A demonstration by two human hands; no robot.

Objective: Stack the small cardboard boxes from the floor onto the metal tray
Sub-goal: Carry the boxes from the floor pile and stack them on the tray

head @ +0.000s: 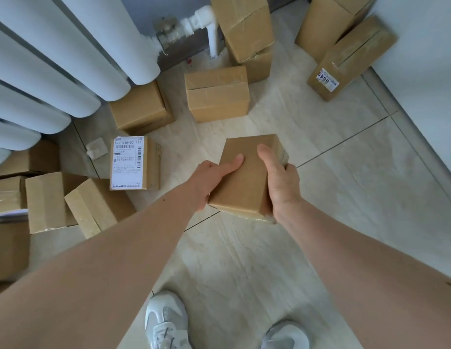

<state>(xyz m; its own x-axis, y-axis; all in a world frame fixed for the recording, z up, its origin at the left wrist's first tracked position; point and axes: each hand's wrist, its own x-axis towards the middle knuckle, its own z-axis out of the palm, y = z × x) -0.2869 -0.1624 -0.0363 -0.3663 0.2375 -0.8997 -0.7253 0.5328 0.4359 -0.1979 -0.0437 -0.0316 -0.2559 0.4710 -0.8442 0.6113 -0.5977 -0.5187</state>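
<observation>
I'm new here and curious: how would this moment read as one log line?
stage: carrying | held: small plain box | left hand: grips side | right hand: grips side | tray: not visible

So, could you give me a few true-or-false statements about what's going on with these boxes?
1. Both hands hold the plain cardboard box. True: the left hand and right hand grip its sides.
2. The box with the shipping label is being carried. False: it lies on the floor.
3. A white radiator is at the left. True.
4. The person is barefoot. False: they wear pale sneakers.
</observation>
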